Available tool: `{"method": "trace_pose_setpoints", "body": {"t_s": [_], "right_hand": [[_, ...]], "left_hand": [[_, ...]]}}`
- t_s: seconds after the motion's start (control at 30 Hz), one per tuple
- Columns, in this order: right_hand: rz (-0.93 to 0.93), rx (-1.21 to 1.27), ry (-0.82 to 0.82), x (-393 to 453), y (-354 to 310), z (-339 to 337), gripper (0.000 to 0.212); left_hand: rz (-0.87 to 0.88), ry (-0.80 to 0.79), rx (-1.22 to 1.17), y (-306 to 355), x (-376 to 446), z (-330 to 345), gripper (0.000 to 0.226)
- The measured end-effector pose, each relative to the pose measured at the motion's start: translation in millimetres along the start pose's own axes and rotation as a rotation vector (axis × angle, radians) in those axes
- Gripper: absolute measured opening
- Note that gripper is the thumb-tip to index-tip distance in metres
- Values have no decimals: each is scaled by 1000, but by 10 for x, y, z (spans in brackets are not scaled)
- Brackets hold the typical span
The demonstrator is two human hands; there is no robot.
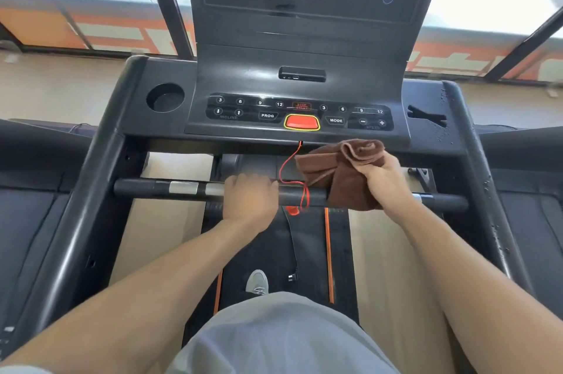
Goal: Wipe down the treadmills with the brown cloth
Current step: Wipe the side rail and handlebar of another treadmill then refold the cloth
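Observation:
I stand on a black treadmill (152,142) facing its console. The brown cloth (338,172) is bunched and draped over the right half of the front handlebar (146,187). My right hand (387,178) grips the cloth from the right and presses it on the bar. My left hand (249,197) is wrapped round the bare bar near its middle, just left of the cloth. A red safety cord (289,166) hangs from under the console and loops over the bar between my hands.
The button panel with its red stop key (301,122) lies just beyond the bar. A round cup holder (165,97) sits at the left and a slotted tray (426,117) at the right. Neighbouring treadmills (27,190) flank both sides. Windows stand ahead.

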State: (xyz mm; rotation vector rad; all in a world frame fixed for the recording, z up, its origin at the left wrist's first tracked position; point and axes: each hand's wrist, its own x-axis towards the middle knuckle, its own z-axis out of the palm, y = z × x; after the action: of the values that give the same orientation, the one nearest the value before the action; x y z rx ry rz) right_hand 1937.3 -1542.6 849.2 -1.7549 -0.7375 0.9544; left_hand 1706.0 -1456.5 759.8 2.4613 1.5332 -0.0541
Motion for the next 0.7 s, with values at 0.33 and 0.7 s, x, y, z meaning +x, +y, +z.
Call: {"method": "trace_pose_setpoints", "body": {"t_s": [0.33, 0.7], "right_hand": [[-256, -1344, -402, -103, 609, 150, 109], [-190, -1315, -534, 291, 413, 262, 50]], "left_hand": [[185, -63, -81, 91, 45, -49, 61], [280, -140, -88, 391, 61, -16, 47]]}}
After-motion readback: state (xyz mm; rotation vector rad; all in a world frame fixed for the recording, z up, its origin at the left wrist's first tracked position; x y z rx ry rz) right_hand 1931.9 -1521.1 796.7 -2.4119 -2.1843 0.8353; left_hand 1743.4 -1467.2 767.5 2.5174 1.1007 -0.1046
